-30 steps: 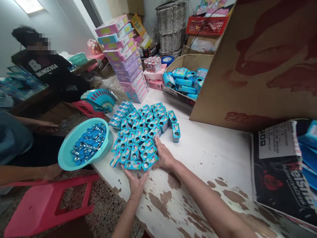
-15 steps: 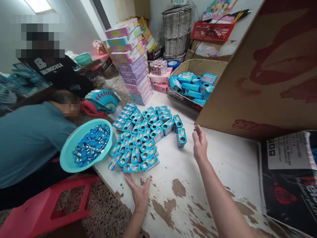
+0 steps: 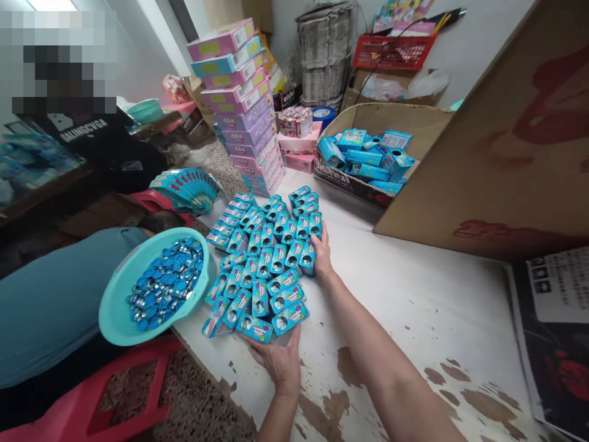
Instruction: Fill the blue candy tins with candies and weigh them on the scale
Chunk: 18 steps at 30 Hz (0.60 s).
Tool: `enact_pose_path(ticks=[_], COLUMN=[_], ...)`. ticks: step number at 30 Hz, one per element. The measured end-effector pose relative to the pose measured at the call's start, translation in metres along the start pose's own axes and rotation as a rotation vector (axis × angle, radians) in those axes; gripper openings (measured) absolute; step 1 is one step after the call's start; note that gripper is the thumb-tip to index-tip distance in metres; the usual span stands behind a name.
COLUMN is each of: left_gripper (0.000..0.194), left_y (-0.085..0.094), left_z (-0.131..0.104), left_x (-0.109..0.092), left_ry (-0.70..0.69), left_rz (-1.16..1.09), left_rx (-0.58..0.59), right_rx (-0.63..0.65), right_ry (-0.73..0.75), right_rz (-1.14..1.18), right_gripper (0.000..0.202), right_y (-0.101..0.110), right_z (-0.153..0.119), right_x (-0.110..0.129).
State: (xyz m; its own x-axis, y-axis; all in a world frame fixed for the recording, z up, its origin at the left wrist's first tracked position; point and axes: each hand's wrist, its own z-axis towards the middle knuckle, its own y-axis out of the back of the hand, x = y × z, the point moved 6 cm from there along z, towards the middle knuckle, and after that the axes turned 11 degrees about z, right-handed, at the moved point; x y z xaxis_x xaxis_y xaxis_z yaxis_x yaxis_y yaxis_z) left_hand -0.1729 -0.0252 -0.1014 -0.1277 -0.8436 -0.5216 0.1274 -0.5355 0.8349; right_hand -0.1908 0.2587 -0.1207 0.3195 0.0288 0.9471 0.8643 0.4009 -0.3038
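Blue rectangular tins [image 3: 264, 264], each with a round hole in its top, stand upright in a tight cluster on the white table [image 3: 386, 294]. My left hand [image 3: 278, 363] is spread against the near side of the cluster, its thumb toward the right corner; part of its fingers is hidden behind the front tins. Against the right side of the cluster, my right hand [image 3: 323, 253] lies with its fingers along the outer tins, its palm turned left. Neither hand is wrapped round a single tin.
Left of the tins, a turquoise basin [image 3: 108, 325] holds blue-and-silver round caps [image 3: 165, 285]. Behind them rises a stack of pink and purple boxes [image 3: 243, 123]. A cardboard tray [image 3: 427, 132] holds more blue tins. A person in a blue shirt [image 3: 64, 288] bends beside a red stool [image 3: 87, 399].
My right hand has moved left onto the cluster, and the two outlying tins at the right now stand against the others. My left hand has come up against the front tins.
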Motion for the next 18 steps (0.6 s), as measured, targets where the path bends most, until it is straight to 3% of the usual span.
enact_pose_path(ticks=[6, 10, 14, 16, 18], left_gripper=[0.120, 0.118, 0.108, 0.098, 0.088], left_y=[0.000, -0.003, 0.008, 0.022, 0.040], left_z=[0.004, 0.006, 0.007, 0.011, 0.020], left_x=[-0.006, -0.009, 0.008, 0.026, 0.047], left_ry=[-0.024, -0.009, -0.040, -0.050, -0.008], left_rz=[0.010, 0.028, -0.061, -0.153, -0.229], left_rx=[0.003, 0.049, 0.166, 0.190, 0.135], right_rx=[-0.059, -0.040, -0.026, -0.019, 0.037], right_ry=[0.041, -0.028, -0.097, -0.092, -0.072], right_rz=[-0.061, -0.150, -0.149, -0.136, -0.156], right_gripper=[0.079, 0.081, 0.085, 0.078, 0.081], right_y=[-0.023, -0.030, 0.002, 0.023, 0.030], right_z=[-0.018, -0.027, -0.062, -0.097, -0.137], right_x=[0.003, 0.008, 0.024, 0.034, 0.041])
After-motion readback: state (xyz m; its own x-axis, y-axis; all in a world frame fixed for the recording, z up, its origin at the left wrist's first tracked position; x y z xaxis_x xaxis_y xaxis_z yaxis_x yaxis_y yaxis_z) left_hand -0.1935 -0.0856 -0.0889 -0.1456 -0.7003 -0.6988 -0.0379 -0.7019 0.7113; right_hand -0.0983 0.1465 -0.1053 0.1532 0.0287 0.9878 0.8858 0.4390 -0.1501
